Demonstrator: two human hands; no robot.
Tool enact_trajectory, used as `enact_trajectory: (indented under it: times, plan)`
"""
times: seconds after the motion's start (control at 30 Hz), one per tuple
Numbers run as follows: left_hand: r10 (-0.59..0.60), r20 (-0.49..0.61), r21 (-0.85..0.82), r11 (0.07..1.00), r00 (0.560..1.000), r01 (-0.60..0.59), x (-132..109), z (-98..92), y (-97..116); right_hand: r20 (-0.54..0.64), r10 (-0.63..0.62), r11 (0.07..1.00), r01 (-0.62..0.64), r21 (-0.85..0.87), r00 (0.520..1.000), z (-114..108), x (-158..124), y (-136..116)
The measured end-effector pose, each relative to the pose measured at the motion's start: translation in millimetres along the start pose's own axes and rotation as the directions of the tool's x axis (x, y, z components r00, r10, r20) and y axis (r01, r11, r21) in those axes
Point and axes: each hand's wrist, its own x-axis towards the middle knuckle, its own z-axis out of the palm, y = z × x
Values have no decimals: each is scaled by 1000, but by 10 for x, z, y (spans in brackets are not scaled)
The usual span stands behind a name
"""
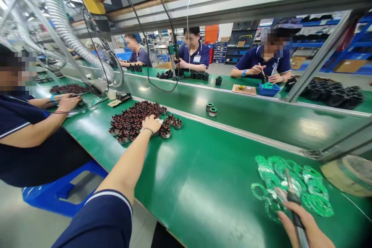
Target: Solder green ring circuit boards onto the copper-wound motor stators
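My left hand (152,124) reaches far out to the left and rests on the pile of dark wound stator coils (130,121) on the green bench; its fingers are curled over one coil at the pile's right edge. My right hand (302,226) is at the bottom right, closed around a thin metal-tipped tool (292,193) that points up over a heap of green ring-shaped insulating sheets (293,188).
A green conveyor belt (261,116) runs behind the bench with two small coils (211,109) on it. A co-worker sits at my left on a blue stool (61,192). Three other people work across the belt. A flexible hose (64,23) and cables hang at upper left. A tape roll (351,174) lies at right.
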Motion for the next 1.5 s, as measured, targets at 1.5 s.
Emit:
enact_trajectory:
  times: [1.5]
  plan:
    - [709, -43, -653, 514, 704, -557, -3197, 280, 1010, 397, -210, 851, -33, 525, 894, -480, -274, -622]
